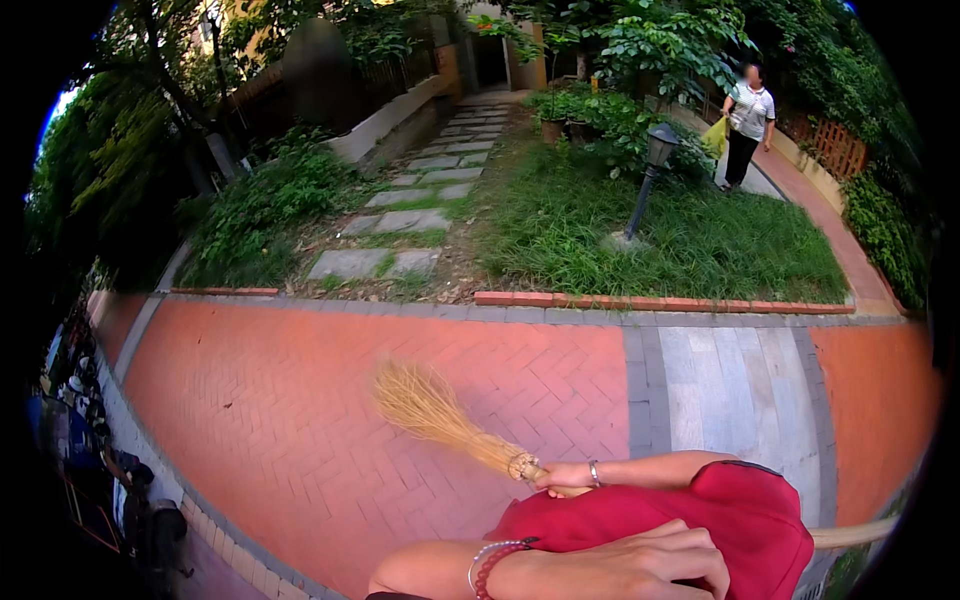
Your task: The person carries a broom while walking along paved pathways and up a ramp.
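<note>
- so the straw broom [435, 412] is out in front of me, bristles fanned toward my left over the red brick paving [290, 400]. can't tell if the tips touch the bricks or hang just above
- my right hand [562, 477] has its fingers clamped around the broom's neck, right by the binding. the pale handle [855, 536] pokes out past my red top [600, 525] on the right
- my left hand [655, 562] lies across the front of my top, fingers curled, but honestly can't tell if they're closed on anything
- step in hand, my guess: getting the broom set for sweeping, or mid-carry
- next move imo calls for a firm right grip, bristles flat on the brick and a stroke at that little dark bit [228, 405], maybe a leaf
- farther out: brick edging [660, 302], then grass [740, 260] with a lamp post [651, 175], plus stone slabs [398, 220] leading off
- someone [748, 125] with a yellow-green bag [715, 137] is on the path up right, well apart from the broom
</note>
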